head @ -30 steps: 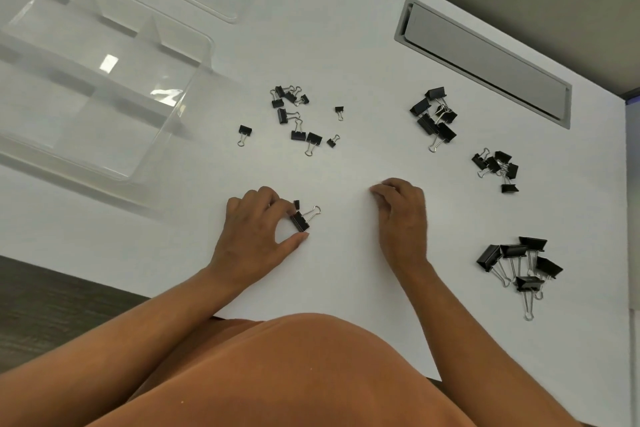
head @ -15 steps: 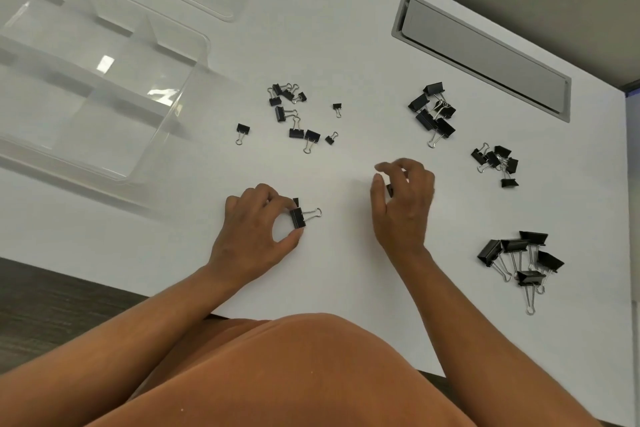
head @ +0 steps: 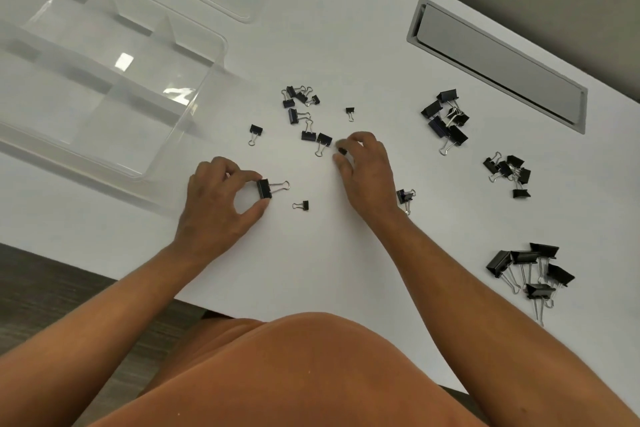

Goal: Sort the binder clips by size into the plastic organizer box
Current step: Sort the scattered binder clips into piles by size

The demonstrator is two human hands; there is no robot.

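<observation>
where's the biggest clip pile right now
Head view, lower right on the white table: the big clips lie right of the right forearm.

Your right hand point(head: 367, 170) moved up from beside left hand point(head: 221, 204), now pinching tiny black binder clip point(head: 343, 151) at scattered small-clip cluster point(head: 304, 114).

My left hand point(head: 216, 199) pinches a medium binder clip point(head: 264, 188) between thumb and forefinger, wire handles pointing away from the fingertips. A tiny clip point(head: 301, 205) lies just beyond my thumb. My right hand point(head: 365, 168) curls over another tiny clip point(head: 342, 151) — fingertips touching it.
</observation>
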